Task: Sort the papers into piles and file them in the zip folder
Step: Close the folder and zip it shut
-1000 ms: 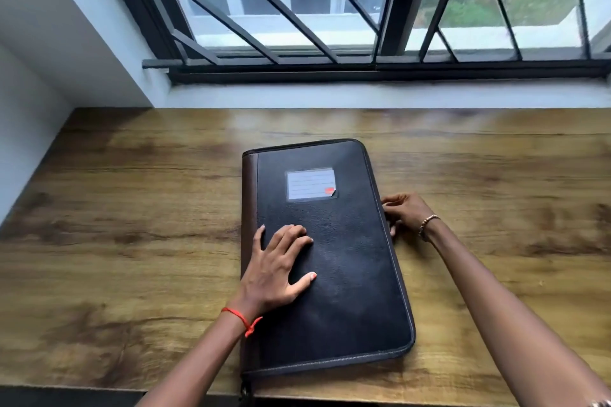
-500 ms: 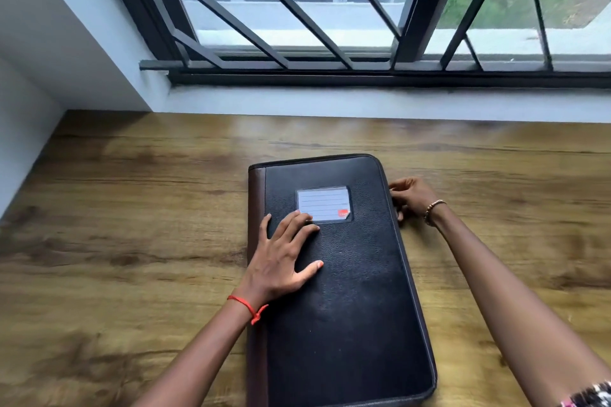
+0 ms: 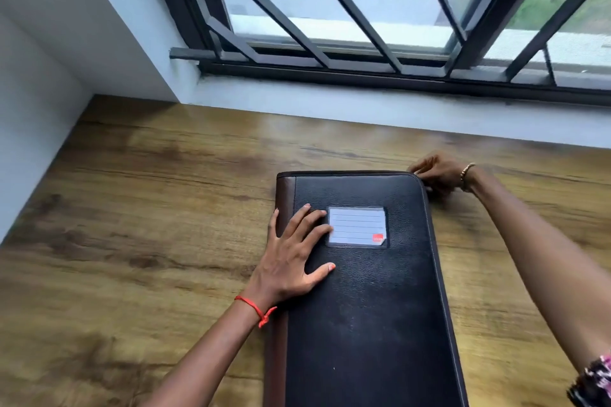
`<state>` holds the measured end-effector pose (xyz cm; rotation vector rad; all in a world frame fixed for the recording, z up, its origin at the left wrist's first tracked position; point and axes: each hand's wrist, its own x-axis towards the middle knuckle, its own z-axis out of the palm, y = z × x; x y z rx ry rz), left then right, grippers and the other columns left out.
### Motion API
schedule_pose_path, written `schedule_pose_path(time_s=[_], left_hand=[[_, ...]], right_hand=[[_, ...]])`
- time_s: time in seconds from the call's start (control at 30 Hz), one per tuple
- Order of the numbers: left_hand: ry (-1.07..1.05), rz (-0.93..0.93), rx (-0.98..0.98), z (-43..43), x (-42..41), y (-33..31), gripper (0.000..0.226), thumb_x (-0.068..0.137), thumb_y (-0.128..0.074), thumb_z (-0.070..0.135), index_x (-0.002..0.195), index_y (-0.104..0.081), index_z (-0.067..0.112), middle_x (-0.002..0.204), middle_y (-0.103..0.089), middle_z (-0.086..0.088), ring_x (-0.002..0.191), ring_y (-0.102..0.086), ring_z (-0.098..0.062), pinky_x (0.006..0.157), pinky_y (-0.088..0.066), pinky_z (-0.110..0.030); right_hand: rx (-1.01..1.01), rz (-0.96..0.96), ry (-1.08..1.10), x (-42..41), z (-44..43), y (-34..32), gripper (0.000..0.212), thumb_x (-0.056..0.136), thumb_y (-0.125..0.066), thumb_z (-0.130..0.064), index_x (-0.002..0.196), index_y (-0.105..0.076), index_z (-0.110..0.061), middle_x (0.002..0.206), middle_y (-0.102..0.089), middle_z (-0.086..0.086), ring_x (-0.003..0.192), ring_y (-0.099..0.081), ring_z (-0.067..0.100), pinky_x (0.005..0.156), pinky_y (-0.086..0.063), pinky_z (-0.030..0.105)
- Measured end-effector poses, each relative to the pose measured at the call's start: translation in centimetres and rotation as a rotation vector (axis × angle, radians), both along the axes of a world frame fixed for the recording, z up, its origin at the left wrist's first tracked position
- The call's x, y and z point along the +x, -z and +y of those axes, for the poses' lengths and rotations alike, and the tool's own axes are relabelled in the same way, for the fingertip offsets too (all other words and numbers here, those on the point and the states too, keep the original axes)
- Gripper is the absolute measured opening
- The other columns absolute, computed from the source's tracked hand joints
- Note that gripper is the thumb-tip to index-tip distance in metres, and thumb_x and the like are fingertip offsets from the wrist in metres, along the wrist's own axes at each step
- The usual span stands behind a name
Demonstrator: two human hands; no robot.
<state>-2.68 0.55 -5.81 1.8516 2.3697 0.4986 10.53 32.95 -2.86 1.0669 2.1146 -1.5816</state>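
A black, grained leather-look zip folder (image 3: 370,307) with a brown spine strip down its left edge lies closed and flat on the brown wood-grain desk (image 3: 148,241). Its long side runs away from the person and its near end passes out of the bottom of the view. On the upper part of the cover sits a clear rectangular label pocket (image 3: 357,226) holding a white lined card with a small red mark in its lower right corner. The left hand (image 3: 291,261) rests palm down on the cover near the spine, open, with fingers spread and straight. The fingertips reach the left edge of the label pocket and the thumb points out across the black cover. A red thread bracelet (image 3: 256,309) circles that wrist. The right hand (image 3: 436,175) is at the folder's far right corner, fingers curled and bunched against the zipped edge. Whether they pinch a zip pull or only touch the edge I cannot tell, since the fingers hide it. A beaded bracelet (image 3: 466,172) sits on that wrist, and a dark patterned sleeve (image 3: 595,380) shows at the lower right edge. Beyond the desk runs a pale sill below a window with a dark metal grille (image 3: 330,9).
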Motion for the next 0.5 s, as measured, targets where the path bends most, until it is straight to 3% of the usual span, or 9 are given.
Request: schedule_pose_path(time_s=[0.13,0.27,0.37,0.5], left_hand=[[-0.044,-0.057,-0.026,0.4,-0.5,0.1,0.06,0.075,-0.047,0.061,0.128,-0.042,0.033,0.147,-0.035,0.007,0.142,-0.014,-0.015,0.108,-0.012,-0.06],[-0.03,-0.101,-0.031,0.5,-0.7,0.3,0.06,0.075,-0.047,0.061,0.129,-0.039,0.034,0.149,-0.031,0.007,0.144,-0.009,-0.012,0.109,-0.014,-0.064],[-0.018,-0.117,-0.015,0.4,-0.8,0.3,0.061,0.075,-0.049,0.059,0.13,-0.04,0.033,0.15,-0.032,0.006,0.144,-0.01,-0.011,0.108,-0.011,-0.063],[-0.015,-0.119,-0.002,0.5,-0.8,0.3,0.062,0.075,-0.05,0.059,0.13,-0.043,0.031,0.149,-0.033,0.005,0.143,-0.012,-0.01,0.109,-0.008,-0.061]], right_hand=[[-0.009,-0.18,-0.322,-3.6,1.9,-1.4,0.026,0.089,-0.049,0.01,0.08,-0.065,-0.007,0.035,-0.051,0.0,0.021,-0.037,0.006,0.024,-0.026,0.011],[0.084,-0.269,-0.559,-8.0,1.1,-1.3,0.024,0.086,-0.05,0.012,0.092,-0.068,-0.004,0.033,-0.046,-0.002,0.024,-0.035,0.005,0.026,-0.024,0.011],[0.19,-0.303,-0.729,-11.4,-1.0,-0.9,0.031,0.084,-0.052,0.009,0.074,-0.067,-0.016,0.032,-0.044,-0.006,0.026,-0.032,0.004,0.029,-0.024,0.011],[0.211,-0.319,-0.835,-14.6,-2.9,-0.4,0.03,0.085,-0.048,0.009,0.074,-0.063,-0.015,0.031,-0.044,-0.006,0.026,-0.032,0.002,0.03,-0.023,0.01]])
